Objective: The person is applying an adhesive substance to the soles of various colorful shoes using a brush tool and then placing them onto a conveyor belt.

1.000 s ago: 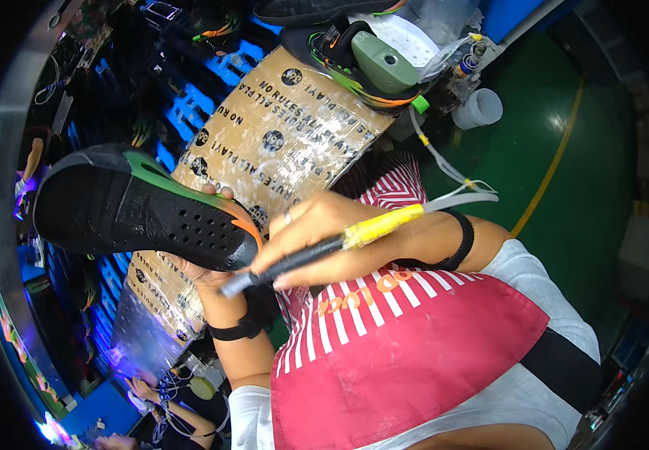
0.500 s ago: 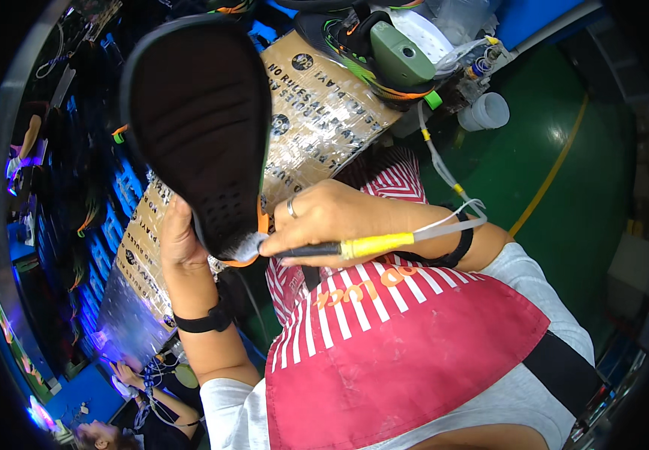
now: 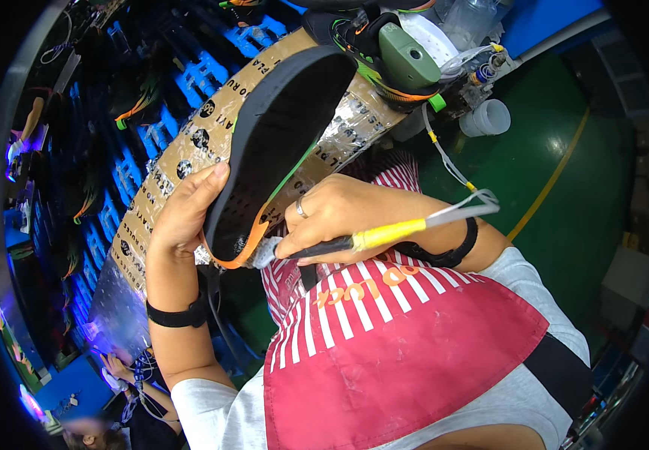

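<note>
A black shoe sole [image 3: 283, 112] with an orange and green edge is tilted up in front of me. My left hand [image 3: 189, 206] grips it along its left side near the lower end, thumb on the rim. Between the fingers of my right hand [image 3: 332, 217] is a glue brush [image 3: 332, 247] with a dark handle and yellow tape, fed by a clear tube [image 3: 452, 215]. Its pale bristles [image 3: 262, 253] touch the orange edge at the lower end of the sole.
A taped cardboard sheet [image 3: 257, 75] covers the bench. At the far end stands a black shoe [image 3: 343, 45] with a green last [image 3: 407, 56], near a white cup [image 3: 485, 118]. Blue racks [image 3: 204, 73] carrying shoe parts run along the left. Another person's hand [image 3: 118, 369] shows lower left.
The sole has tipped and turned, its far end swinging right and down. My left hand has moved up along its side. The brush has gone from the sole's face to its orange edge.
</note>
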The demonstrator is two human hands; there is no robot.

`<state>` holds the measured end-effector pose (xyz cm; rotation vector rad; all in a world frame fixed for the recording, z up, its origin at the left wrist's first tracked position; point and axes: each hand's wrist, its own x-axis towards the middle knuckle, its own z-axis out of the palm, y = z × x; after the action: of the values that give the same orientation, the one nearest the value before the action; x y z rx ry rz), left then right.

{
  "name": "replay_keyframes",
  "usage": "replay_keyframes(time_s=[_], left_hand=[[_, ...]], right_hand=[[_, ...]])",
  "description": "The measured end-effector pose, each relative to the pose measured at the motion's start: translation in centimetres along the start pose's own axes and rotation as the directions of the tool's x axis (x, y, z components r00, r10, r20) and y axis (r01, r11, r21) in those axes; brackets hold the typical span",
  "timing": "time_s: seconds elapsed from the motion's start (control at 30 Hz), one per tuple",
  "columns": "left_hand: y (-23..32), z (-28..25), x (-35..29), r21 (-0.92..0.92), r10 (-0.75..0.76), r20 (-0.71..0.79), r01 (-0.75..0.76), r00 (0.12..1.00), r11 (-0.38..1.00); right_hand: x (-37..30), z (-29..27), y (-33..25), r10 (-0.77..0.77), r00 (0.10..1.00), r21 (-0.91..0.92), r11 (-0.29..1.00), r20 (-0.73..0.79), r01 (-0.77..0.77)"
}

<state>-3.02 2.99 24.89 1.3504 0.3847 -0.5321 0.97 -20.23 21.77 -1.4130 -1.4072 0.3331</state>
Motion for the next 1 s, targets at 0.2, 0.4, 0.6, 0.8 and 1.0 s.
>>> replay_keyframes(time_s=[0.2, 0.4, 0.6, 0.8, 1.0], left_hand=[[0.5, 0.3, 0.5, 0.143, -0.036, 0.032, 0.031, 0.999, 0.989], [0.7, 0.7, 0.2, 0.157, -0.052, -0.013, 0.053, 0.999, 0.986], [-0.2, 0.3, 0.4, 0.078, -0.05, -0.086, 0.057, 0.995, 0.995], [-3.2, -0.4, 1.7, -0.327, 0.163, -0.344, -0.281, 0.925, 0.902], [-5.3, -1.5, 0.8, -0.725, 0.51, -0.282, -0.528, 0.813, 0.441]], right_hand=[[0.6, 0.2, -0.3, 0.074, 0.997, -0.114, 0.991, 0.014, -0.072], [0.0, -0.4, -0.1, 0.001, 0.999, 0.06, 0.998, 0.037, -0.003], [0.0, 0.2, 0.2, 0.047, 0.996, -0.115, 0.993, 0.081, -0.038], [-1.2, -2.3, -0.2, 0.15, 0.976, 0.198, 0.973, -0.159, -0.117], [-1.2, -3.3, -0.3, 0.232, 0.9, 0.275, 0.952, -0.369, -0.132]])
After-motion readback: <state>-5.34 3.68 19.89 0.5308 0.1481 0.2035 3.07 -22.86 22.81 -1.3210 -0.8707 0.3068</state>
